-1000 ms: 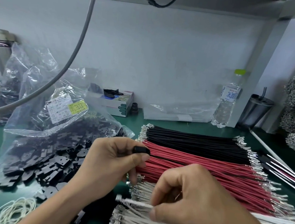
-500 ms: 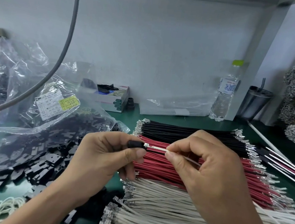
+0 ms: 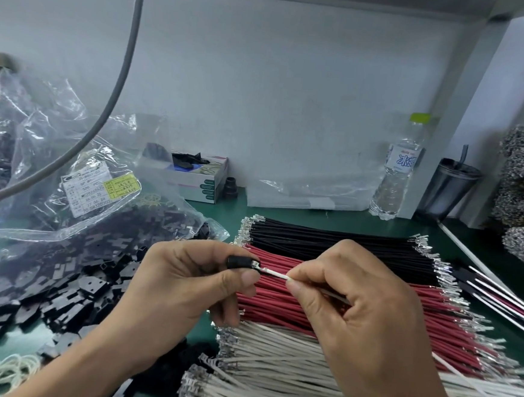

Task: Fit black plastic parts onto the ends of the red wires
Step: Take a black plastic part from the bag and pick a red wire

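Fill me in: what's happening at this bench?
A person is fitting connectors by hand. The left hand pinches a black part; the right hand pinches a white wire with its metal tip at the part's opening. The red wires lie bundled underneath, between black wires and white ones.

A plain pale wall [image 3: 294, 91] backs a green surface [image 3: 341, 215]. A white post [image 3: 467, 120] stands at right. A grey cable [image 3: 119, 87] hangs across the left.
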